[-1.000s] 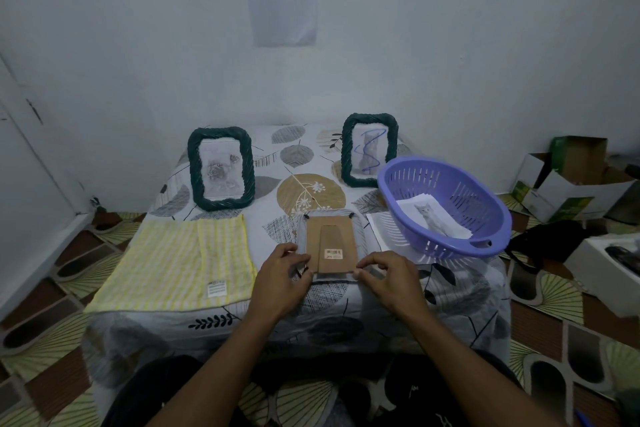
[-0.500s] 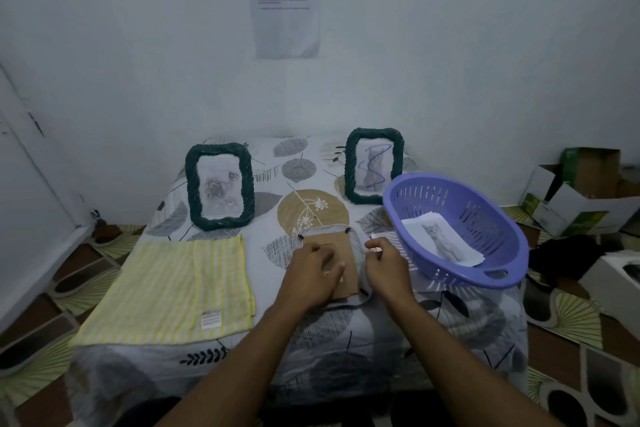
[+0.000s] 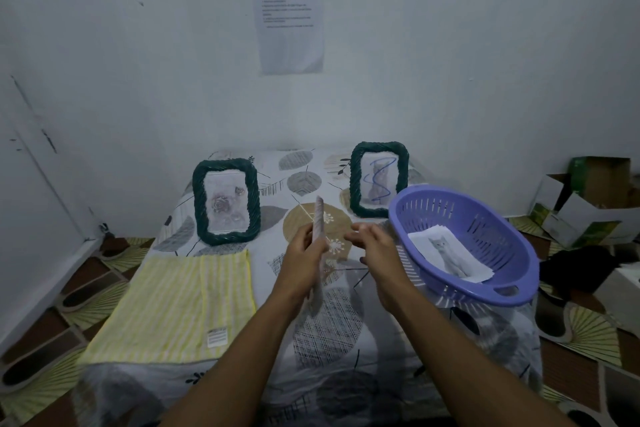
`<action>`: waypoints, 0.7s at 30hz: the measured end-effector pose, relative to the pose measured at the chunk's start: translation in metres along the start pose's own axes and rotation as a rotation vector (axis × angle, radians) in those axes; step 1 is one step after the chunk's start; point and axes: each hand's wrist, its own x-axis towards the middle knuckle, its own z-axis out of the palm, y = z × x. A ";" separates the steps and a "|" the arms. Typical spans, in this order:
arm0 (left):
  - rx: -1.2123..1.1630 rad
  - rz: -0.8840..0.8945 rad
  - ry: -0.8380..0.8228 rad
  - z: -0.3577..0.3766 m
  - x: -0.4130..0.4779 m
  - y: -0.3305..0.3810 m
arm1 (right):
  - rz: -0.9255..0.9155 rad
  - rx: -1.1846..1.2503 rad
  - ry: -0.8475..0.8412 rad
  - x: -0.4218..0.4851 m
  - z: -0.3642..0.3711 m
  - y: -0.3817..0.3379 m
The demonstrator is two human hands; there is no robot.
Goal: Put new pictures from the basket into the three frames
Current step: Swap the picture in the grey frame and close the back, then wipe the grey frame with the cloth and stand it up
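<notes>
Head view: I sit at the near side of a low table point(image 3: 329, 322) draped in a leaf-print cover, with both forearms stretched out over it.
Basket: a purple slotted plastic basket point(image 3: 491, 229) sits on the right side of the table.
In the basket: a white picture point(image 3: 450, 256) printed with a grey cat lies face up on its floor.
Frame in hand: the third frame point(image 3: 318, 215) is raised above the middle of the table and turned edge-on to me. Only its narrow pale side shows, so I cannot see its front or back.
Left hand: my left hand point(image 3: 304, 250) grips that frame around its middle, with fingers and thumb curled round it.
Right hand: my right hand point(image 3: 374, 243) hangs just right of the frame, apart from it. Its fingers are loosely bent and hold nothing, and it is blurred.
Left standing frame: a dark green rope-edged frame point(image 3: 225, 200) stands upright at the far left, showing a pale rose picture.
Right standing frame: its twin point(image 3: 379, 178) stands farther back with a cat picture scribbled over in blue. The basket's far rim hides its lower right corner.
Cloth: a yellow striped cloth point(image 3: 173, 302) lies flat on the near left, a white label at its near edge.
Wall: a printed sheet point(image 3: 291, 17) hangs above the table, its text too small to read.
Far right: opened cardboard boxes point(image 3: 588, 198) sit on the patterned floor, well apart from the table.
</notes>
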 end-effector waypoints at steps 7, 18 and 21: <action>-0.543 -0.083 0.007 -0.013 -0.012 -0.012 | 0.226 0.138 0.089 0.007 0.000 0.024; 0.793 0.178 0.172 -0.094 0.015 -0.050 | 0.339 0.412 0.052 0.016 0.009 0.039; 1.304 0.120 0.158 -0.135 0.020 -0.073 | 0.316 0.366 0.050 0.019 0.010 0.041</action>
